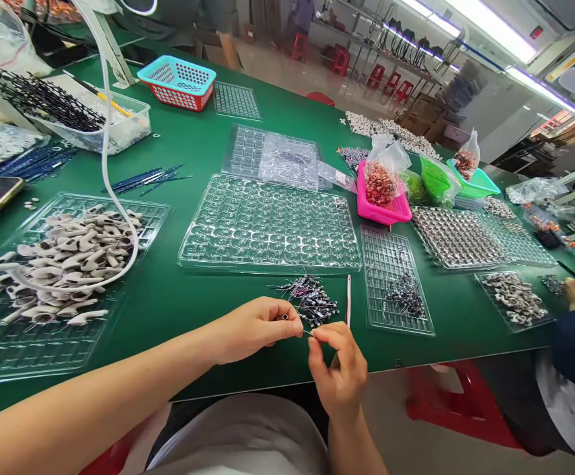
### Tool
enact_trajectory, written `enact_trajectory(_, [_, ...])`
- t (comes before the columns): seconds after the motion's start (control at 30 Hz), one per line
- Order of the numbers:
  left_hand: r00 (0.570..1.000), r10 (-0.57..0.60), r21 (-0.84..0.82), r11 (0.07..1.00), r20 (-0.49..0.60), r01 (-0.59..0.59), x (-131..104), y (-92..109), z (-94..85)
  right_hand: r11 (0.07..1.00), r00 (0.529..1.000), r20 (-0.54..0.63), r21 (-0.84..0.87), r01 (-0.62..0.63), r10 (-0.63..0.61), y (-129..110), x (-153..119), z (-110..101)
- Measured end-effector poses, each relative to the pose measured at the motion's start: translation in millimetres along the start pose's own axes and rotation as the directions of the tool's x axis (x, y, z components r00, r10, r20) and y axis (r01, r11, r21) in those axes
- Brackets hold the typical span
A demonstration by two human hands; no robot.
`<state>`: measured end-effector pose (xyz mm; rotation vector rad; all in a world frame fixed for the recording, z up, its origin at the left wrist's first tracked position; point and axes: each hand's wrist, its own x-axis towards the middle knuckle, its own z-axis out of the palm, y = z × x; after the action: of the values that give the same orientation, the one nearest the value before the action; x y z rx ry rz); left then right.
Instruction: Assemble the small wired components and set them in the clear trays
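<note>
Near the front edge of the table (pixel 163 310), left hand (pixel 257 324) and right hand (pixel 342 377) pinch a thin wire (pixel 307 333) sideways between them, component pile (pixel 313 302) just beyond.

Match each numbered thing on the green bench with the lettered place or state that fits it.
Things
1. Pink basket
2. Light-blue basket
3. Pile of small wired components
4. Large clear tray of round pockets

Places and states
A. Just beyond the left hand and right hand
B. Holding a bag of copper-coloured parts
C. Beyond the component pile, its pockets apparently unfilled
D. Nested in a red basket

Pairs: 1-B, 2-D, 3-A, 4-C
</note>
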<state>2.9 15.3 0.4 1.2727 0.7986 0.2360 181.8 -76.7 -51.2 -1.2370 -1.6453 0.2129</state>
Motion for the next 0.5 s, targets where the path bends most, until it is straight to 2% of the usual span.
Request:
enact_trajectory(0.17, [1.000,0.006,-0.033,0.999,-0.003,-0.006,0.8,1.2,2.1,0.998,0.998,0.037,0.013,-0.060,0.059,-1.8,-0.3,-0.8])
enact_trajectory(0.27, [0.999,0.022,-0.004,1.000,-0.047,-0.022,1.1,1.5,4.5,0.992,0.991,0.048,0.024,-0.123,0.122,-3.1,-0.4,-2.5])
enact_trajectory(0.4, [0.990,0.079,0.087,0.994,-0.115,-0.070,-0.8,1.1,8.9,0.975,0.977,0.062,0.075,-0.208,0.204,-2.2,-1.8,-4.3])
enact_trajectory(0.5, [0.972,0.174,0.222,0.965,-0.159,-0.137,-3.3,-0.8,11.5,0.948,0.957,0.071,0.134,-0.288,0.280,0.7,-3.7,-4.5])
